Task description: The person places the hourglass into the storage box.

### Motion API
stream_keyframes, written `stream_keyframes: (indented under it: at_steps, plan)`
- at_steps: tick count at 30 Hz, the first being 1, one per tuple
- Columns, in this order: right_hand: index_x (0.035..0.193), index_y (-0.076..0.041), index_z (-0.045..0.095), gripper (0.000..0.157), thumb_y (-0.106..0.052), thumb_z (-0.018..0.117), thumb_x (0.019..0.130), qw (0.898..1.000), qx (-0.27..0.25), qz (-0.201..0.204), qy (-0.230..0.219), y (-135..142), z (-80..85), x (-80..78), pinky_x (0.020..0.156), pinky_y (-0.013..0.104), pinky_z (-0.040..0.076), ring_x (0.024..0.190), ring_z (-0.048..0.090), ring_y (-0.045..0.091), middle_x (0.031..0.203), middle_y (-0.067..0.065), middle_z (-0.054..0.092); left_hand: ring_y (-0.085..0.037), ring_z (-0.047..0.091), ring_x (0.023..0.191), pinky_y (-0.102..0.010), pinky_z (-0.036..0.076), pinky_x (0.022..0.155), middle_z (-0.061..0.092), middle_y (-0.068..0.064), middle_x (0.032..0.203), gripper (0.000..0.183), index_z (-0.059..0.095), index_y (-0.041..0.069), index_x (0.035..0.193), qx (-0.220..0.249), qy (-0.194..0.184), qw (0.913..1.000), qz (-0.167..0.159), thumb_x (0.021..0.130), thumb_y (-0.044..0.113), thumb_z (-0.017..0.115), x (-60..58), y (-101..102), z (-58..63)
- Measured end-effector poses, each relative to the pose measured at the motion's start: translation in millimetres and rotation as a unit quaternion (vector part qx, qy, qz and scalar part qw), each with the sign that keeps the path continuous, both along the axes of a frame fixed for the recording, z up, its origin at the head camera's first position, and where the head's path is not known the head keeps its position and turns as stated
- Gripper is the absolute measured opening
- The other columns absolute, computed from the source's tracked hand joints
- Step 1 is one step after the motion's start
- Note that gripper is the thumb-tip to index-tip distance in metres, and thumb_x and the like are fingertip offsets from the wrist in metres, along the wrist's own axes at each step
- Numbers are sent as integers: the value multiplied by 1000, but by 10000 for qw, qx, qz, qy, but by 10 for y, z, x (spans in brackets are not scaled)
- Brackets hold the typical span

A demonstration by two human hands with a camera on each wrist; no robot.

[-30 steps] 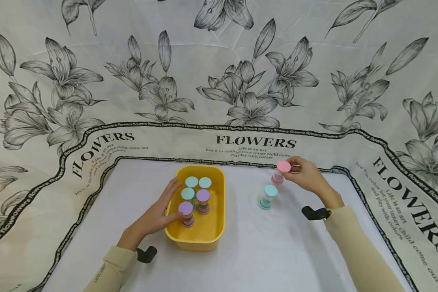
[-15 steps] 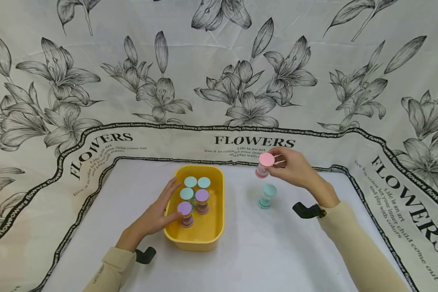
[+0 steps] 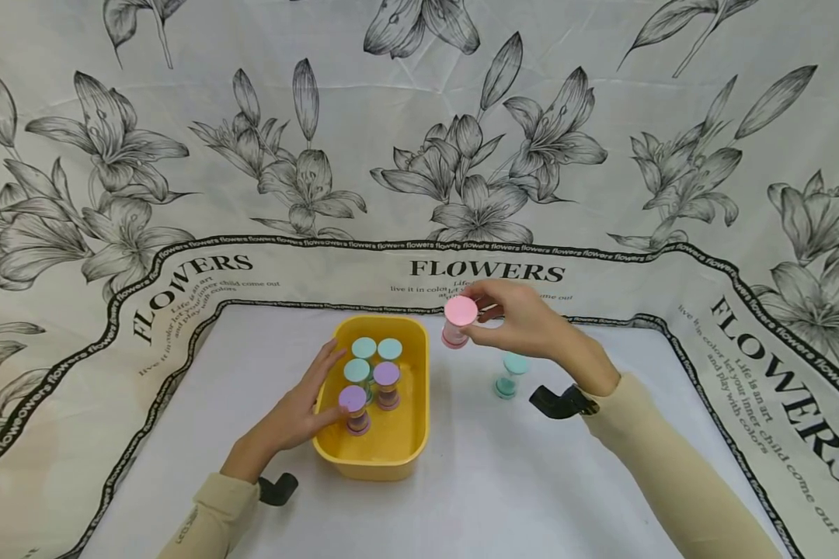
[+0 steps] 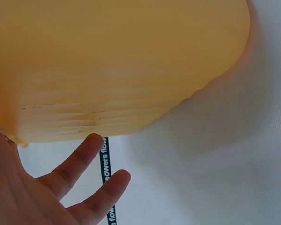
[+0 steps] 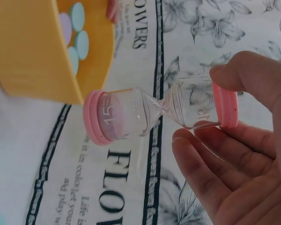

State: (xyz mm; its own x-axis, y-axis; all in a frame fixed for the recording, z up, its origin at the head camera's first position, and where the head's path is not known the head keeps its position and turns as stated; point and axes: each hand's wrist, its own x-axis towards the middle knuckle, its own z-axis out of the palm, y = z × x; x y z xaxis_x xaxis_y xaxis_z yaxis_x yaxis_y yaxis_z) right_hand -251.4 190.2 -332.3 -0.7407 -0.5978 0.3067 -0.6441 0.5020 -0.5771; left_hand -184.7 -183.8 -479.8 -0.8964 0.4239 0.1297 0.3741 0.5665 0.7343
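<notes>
In the head view my right hand (image 3: pixel 524 320) pinches a pink hourglass (image 3: pixel 459 320) by its top cap, held up off the table just right of the yellow bin (image 3: pixel 370 470). The right wrist view shows thumb and fingertips at one pink cap (image 5: pixel 226 105), with "15" printed on the glass. My left hand (image 3: pixel 297 411) rests at the bin's left rim, thumb over the edge; two fingers (image 4: pixel 77 161) stretch out straight outside the wall in the left wrist view. Inside the bin stand three teal-capped hourglasses (image 3: pixel 363 348) and two purple ones (image 3: pixel 387 374).
Another teal hourglass (image 3: pixel 507 386) stands on the white table (image 3: pixel 503 481), right of the bin, partly behind my right hand. A flower-printed cloth (image 3: pixel 308 264) rises at the back and both sides. Black wrist mounts (image 3: pixel 562 401) jut from under both sleeves.
The pink hourglass has been lifted from the table, and my right hand has carried it left toward the bin. My left hand and the bin have stayed about where they were.
</notes>
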Motion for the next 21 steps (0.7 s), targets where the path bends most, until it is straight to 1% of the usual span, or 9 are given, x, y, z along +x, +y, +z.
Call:
stream_keyframes:
  at_steps: [6, 12, 17, 21]
  plan:
    - [121, -4, 67, 38, -10, 80, 85, 9981, 22, 585, -196, -245, 67, 38, 81, 25, 62, 99, 70, 16, 110, 4, 72, -45, 19, 157, -74, 32, 113, 3, -6, 175, 87, 22, 17, 165, -130, 8, 9999, 5, 93, 40, 67, -8, -10, 10]
    - [120, -4, 67, 38, -12, 79, 85, 9944, 209, 961, -377, -460, 91, 78, 83, 25, 62, 99, 70, 15, 111, 4, 73, -45, 19, 157, -74, 32, 113, 3, -7, 175, 89, 22, 17, 164, -156, -16, 9999, -30, 91, 41, 68, -15, -16, 9]
    - [121, -4, 66, 38, -12, 79, 86, 9879, 350, 1281, -803, -593, 87, 70, 86, 26, 62, 102, 72, 18, 115, 7, 72, -45, 17, 157, -74, 30, 115, 3, -9, 175, 91, 22, 14, 164, -177, 13, 9998, -77, 91, 42, 68, -25, -18, 16]
    - [121, -3, 65, 38, -11, 77, 86, 9782, 410, 1611, -1241, -683, 61, 51, 86, 25, 62, 102, 73, 18, 116, 8, 71, -45, 18, 157, -74, 31, 114, 3, -9, 175, 92, 22, 14, 164, -183, -8, 9998, -107, 90, 41, 69, -30, -18, 27]
